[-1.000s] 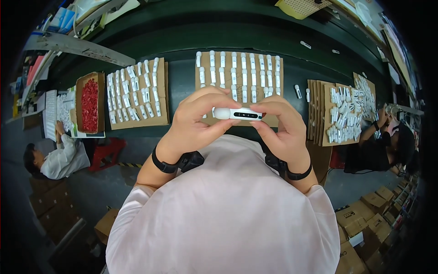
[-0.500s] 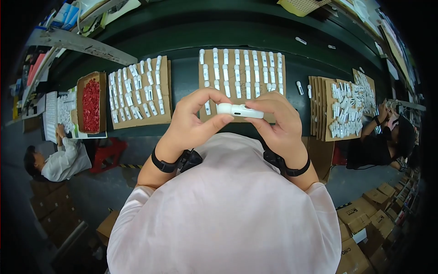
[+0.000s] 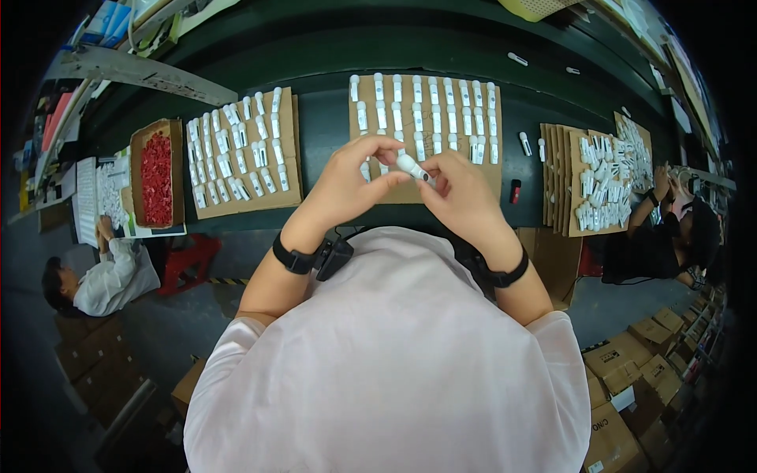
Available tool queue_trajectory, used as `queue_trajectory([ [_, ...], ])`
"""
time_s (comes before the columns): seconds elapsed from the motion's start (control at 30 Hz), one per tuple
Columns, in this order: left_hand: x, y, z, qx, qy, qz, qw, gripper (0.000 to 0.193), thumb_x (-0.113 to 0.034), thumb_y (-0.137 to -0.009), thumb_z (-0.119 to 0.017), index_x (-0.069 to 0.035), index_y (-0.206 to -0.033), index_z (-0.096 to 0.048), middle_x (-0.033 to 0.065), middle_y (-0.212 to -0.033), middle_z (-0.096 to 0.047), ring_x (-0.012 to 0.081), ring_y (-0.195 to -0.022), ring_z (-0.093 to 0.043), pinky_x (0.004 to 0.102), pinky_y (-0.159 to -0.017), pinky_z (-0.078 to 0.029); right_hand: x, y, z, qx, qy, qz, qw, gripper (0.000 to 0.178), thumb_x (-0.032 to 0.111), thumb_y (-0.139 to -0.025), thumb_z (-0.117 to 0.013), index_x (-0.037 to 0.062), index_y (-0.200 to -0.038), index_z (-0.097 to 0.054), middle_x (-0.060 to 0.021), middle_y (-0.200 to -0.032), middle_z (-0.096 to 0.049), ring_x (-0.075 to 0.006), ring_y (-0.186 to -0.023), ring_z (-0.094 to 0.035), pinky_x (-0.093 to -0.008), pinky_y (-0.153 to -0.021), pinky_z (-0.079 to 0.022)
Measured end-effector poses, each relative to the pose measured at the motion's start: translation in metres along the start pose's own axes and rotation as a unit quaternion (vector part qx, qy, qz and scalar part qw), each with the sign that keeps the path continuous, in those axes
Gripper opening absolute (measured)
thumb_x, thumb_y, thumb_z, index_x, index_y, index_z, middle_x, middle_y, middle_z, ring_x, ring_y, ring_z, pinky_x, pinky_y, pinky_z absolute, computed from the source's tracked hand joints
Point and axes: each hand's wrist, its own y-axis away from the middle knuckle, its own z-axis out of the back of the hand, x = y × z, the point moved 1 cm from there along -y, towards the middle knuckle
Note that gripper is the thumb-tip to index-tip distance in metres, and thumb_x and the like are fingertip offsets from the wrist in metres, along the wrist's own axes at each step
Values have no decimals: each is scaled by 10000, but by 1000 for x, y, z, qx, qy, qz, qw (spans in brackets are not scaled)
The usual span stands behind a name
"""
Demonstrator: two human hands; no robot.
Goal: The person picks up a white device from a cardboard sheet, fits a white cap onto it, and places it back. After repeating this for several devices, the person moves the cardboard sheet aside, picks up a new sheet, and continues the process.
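My left hand (image 3: 351, 183) and my right hand (image 3: 461, 193) meet over the green table and both grip a small white plastic piece (image 3: 411, 165), tilted with its dark tip toward the right hand. Just beyond the hands lies a cardboard sheet (image 3: 497, 175) carrying rows of several similar white pieces. Each wrist wears a black band.
A second cardboard sheet (image 3: 290, 158) with white pieces lies to the left, beside a box of red parts (image 3: 156, 177). More stacked cardboard with white pieces (image 3: 601, 177) sits to the right. One person works at the far left (image 3: 98, 280), another at the far right (image 3: 678, 236). Brown cartons (image 3: 631, 394) stand at the lower right.
The white piece was held level between both hands; now it is tilted, its dark tip down toward my right hand. My hands have shifted slightly.
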Motion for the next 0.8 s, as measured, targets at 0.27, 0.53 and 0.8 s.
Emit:
queue_trajectory([
  [0.27,133,27,-1,27,-83,220,971,265,-158,-866,-662,10,-1065,-612,79,-870,-635,156,-795,-589,279,-739,-488,-130,-15,-105,46,36,-136,989,215,192,-817,-672,-12,-816,-603,-183,-738,-645,-357,-706,-630,-434,-638,-500],
  [0.53,173,44,-4,77,-86,236,965,266,-183,-870,-663,14,-1038,-602,100,-881,-648,169,-796,-607,299,-727,-497,-147,-27,-136,26,139,-159,977,274,251,-842,-653,-12,-864,-580,-203,-769,-647,-382,-763,-634,-459,-674,-510],
  [0.8,177,31,-14,83,-97,244,961,202,-173,-866,-666,-1,-928,-581,85,-805,-628,172,-745,-599,305,-691,-486,-146,-20,-105,12,130,-157,979,296,282,-855,-647,5,-928,-571,-193,-788,-650,-380,-764,-631,-451,-669,-505],
])
